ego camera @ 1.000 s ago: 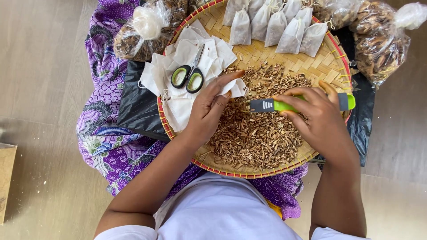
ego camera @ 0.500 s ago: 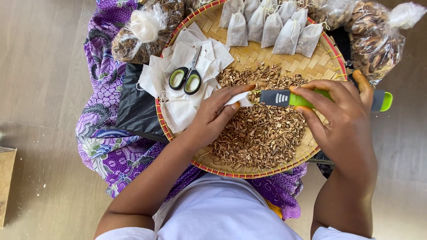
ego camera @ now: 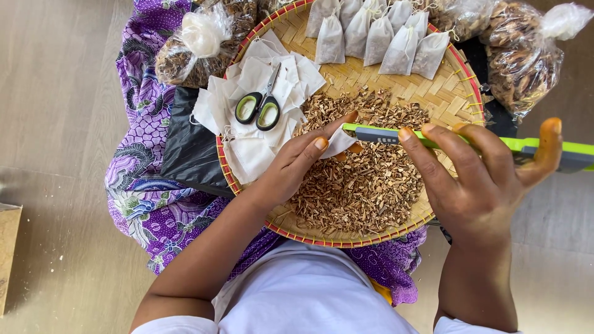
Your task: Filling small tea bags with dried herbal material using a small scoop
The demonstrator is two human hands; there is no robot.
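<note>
- Over the middle of the round woven tray (ego camera: 461, 93), the left hand (ego camera: 297, 164) pinches a small white cloth pouch (ego camera: 339, 143) between thumb and fingers, its mouth turned toward the tray's right side.
- Right of the tray's centre, the right hand (ego camera: 473, 179) is closed around a long green and grey tool (ego camera: 433, 139), fingers wrapped over the handle and the thumb raised past the tray's right rim.
- That tool lies level across the tray, its grey tip touching or just beside the pouch; which of the two I cannot tell.
- Beneath both hands, a heap of dried brown chips (ego camera: 365, 185) covers the near half of the tray.
- On the tray's left part lies a loose stack of empty white cloth pouches (ego camera: 247, 148), and green-handled scissors (ego camera: 260, 108) rest closed on top of them.
- Along the tray's far edge stands a row of filled white pouches (ego camera: 377, 37), leaning against one another.
- Beyond the tray's right rim sits a clear plastic bag of brown pieces (ego camera: 523, 62), knotted at the top.
- Past the tray's upper left rim sits another tied clear bag (ego camera: 189, 52) with similar contents.
- Under the tray spreads a purple patterned cloth (ego camera: 142, 185), with a black plastic sheet (ego camera: 189, 148) just left of the rim.
- All of this rests on a pale wooden floor (ego camera: 55, 124).
</note>
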